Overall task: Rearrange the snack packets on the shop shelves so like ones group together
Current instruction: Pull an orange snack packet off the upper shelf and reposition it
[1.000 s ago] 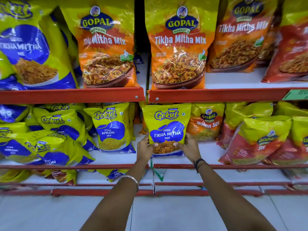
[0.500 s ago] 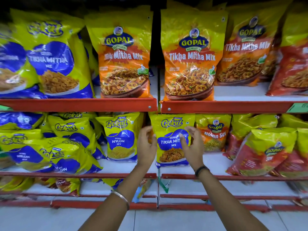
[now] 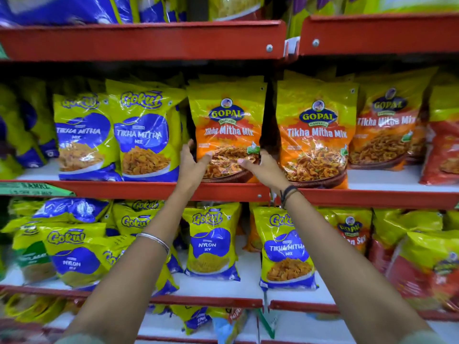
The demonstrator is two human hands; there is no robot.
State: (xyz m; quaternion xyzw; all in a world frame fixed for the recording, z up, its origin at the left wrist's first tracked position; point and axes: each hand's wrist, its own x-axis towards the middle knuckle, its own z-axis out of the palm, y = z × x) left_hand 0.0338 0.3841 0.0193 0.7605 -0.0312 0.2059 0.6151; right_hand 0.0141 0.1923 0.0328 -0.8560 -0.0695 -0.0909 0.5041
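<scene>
We note bare forearms: a thin silver metal bangle (image 3: 154,240) on our left wrist, dark braided thread bands (image 3: 288,193) on our right. Pale greenish sleeve edge (image 3: 79,340) at bottom.

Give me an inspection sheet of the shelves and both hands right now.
Surface: red-edged middle shelf, white deck, fully stocked.
Job's things: Gopal Tikha Mitha Mix packet upright, beside a second Gopal packet; Gokul Tikha Mitha packets to its left.
Clutter: lower shelf mixes Gokul Nylon Sev, a small Gokul Tikha Mitha packet and red Gopal packets.
Grippers: left hand and right hand grip the packet's lower sides.
Cables: nothing seen.
Surroundings: green label strip on shelf edge.
</scene>
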